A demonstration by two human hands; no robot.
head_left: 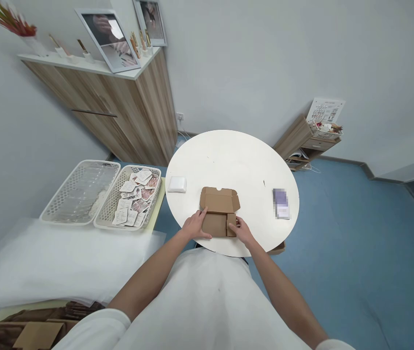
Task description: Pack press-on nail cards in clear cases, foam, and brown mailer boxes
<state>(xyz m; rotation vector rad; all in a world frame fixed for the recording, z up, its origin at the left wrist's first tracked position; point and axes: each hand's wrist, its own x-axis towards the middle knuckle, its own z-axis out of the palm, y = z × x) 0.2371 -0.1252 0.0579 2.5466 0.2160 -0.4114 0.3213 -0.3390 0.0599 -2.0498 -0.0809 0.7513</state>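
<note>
An open brown cardboard box [214, 224] lies at the near edge of the round white table, its lid [218, 200] folded back away from me. My left hand [194, 225] is at the box's left side, thumb and fingers spread against its edge and corner. At the right end, my right hand [242, 230] grips the side flap [231, 225] between thumb and fingers. A white packet [177, 184] sits at the table's left, and a purple and white item [281, 203], blurred, is at the right.
Left of the round table [228, 150] stand a white basket [99, 219] full of printed packets and another basket [61, 197] with clear items. White sheeting [64, 257] lies nearer. A wooden cabinet [119, 112] stands behind, and a small shelf [294, 138] is at the back right.
</note>
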